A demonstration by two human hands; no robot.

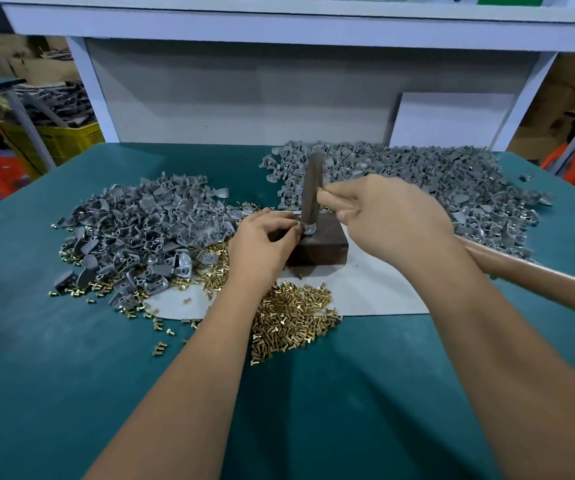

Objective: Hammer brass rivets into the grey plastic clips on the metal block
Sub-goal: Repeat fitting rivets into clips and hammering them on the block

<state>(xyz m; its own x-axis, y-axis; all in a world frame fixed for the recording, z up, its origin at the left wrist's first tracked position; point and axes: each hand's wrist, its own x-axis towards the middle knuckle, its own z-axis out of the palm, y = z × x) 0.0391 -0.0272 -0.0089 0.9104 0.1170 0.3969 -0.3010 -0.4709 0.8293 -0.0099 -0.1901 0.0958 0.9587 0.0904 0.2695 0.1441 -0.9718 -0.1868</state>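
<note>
left hand (261, 242): fingers pinched a grey clip (299, 227) on the metal block (320, 245)
right hand (391, 216): fingers wrapped round the hammer (310, 192), head down on the clip

block (320, 249): dark, on white sheet | rivets (293, 320): brass heap, front | clip (305, 229): atop block, seemingly

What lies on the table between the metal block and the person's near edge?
In the head view, a heap of brass rivets lies there, partly on a white sheet under the metal block.
</note>
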